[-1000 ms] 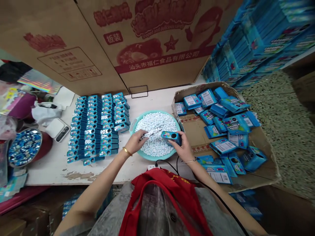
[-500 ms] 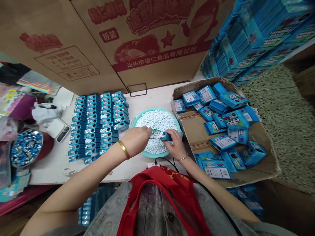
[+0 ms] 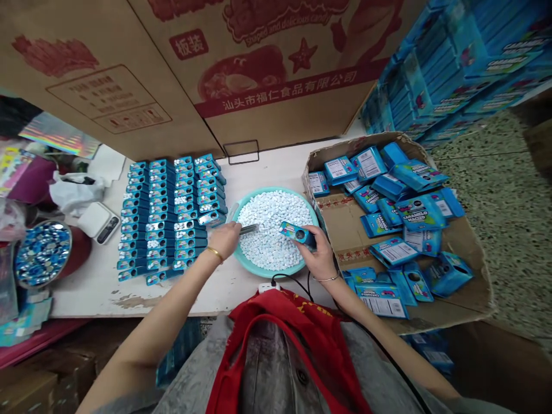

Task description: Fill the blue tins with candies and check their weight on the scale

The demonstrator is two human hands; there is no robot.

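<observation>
My left hand (image 3: 226, 239) is closed around the handle of a metal scoop (image 3: 249, 229), whose end sits among small white candies (image 3: 276, 253) in a round turquoise basin (image 3: 242, 265). At the basin's right side, my right hand (image 3: 319, 254) grips a small blue candy box (image 3: 296, 233), tilted above the candies with a dark round hole facing up. Whether anything lies inside that hole I cannot tell. Rows of similar boxes (image 3: 160, 218) stand left of the basin, white candies showing in the holes of several.
An open cardboard carton (image 3: 332, 230) with loose blue boxes stands at right. Behind the table rises a large printed carton (image 3: 276, 109). Further left are a white scale (image 3: 99, 221) and a tub of blue gems (image 3: 44, 253). A black cable (image 3: 297, 280) runs near the basin's front.
My left hand has moved left, taking the scoop from the box's opening down into the candies. My right hand has shifted slightly right and down with the box.
</observation>
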